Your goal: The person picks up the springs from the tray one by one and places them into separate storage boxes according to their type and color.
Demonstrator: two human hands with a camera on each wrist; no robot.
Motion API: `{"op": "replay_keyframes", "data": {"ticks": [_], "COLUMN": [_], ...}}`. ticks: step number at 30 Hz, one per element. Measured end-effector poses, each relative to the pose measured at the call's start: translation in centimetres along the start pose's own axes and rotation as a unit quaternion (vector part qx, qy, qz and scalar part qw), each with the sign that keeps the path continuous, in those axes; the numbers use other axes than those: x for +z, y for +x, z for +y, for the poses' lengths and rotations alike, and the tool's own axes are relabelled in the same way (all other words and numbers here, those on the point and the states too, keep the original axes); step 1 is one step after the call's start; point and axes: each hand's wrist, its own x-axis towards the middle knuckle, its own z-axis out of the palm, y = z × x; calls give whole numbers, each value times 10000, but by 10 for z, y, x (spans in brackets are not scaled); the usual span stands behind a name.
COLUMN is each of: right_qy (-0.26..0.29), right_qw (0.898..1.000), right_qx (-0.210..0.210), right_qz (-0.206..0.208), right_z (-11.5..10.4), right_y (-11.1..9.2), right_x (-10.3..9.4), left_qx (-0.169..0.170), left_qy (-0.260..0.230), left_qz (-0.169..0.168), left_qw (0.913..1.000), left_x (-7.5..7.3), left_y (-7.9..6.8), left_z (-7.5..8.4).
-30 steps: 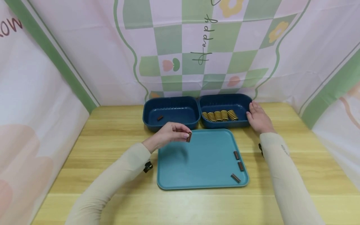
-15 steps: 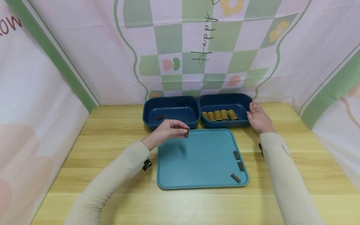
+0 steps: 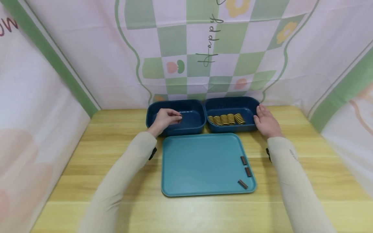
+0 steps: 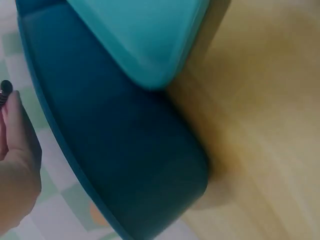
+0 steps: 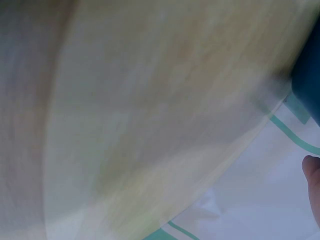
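Observation:
Over the left navy bin (image 3: 196,130), my left hand (image 3: 164,120) pinches a small dark brown coil spring (image 4: 4,95) between thumb and fingertips; in the head view the fingers mostly cover it. The hand hides part of the bin's floor. My right hand (image 3: 267,122) lies with straight fingers against the right end of the right navy bin (image 3: 230,129). Inside that bin, several black-and-yellow banded coils (image 3: 224,120) stand in a row. In the right wrist view only a fingertip (image 5: 312,170) shows.
A teal tray (image 3: 201,165) lies in front of the bins on the wooden table (image 3: 204,213). Along its right side are a brown spring (image 3: 243,160), a second spring (image 3: 248,171) and a third, slanted spring (image 3: 243,184). A patterned cloth (image 3: 201,42) hangs behind.
My left hand has carried the brown spring from above the tray's upper left back and left, over the left bin. My right hand stays at the right bin's end.

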Motion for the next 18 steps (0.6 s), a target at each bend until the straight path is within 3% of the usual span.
{"op": "replay_keyframes", "data": {"ticks": [2, 4, 9, 12, 18], "right_qy": [-1, 13, 1, -4, 2], "right_qw": [10000, 10000, 9999, 9999, 9999], "right_qx": [18, 44, 112, 108, 100], "right_qz": [-1, -12, -47, -66, 30], "right_z": [0, 0, -2, -4, -4], "right_y": [0, -1, -3, -3, -3], "right_x": [-1, -1, -1, -1, -3], "left_qx": [130, 292, 551, 444, 271], "left_qy": [471, 1227, 3050, 3523, 3970], "left_qz": [190, 337, 532, 468, 369], "left_qw": [9986, 9914, 9493, 9337, 9167], "left_x": [-2, -4, -9, -11, -10], "left_y": [7, 13, 23, 27, 34], "left_z": [0, -1, -10, -16, -20]}}
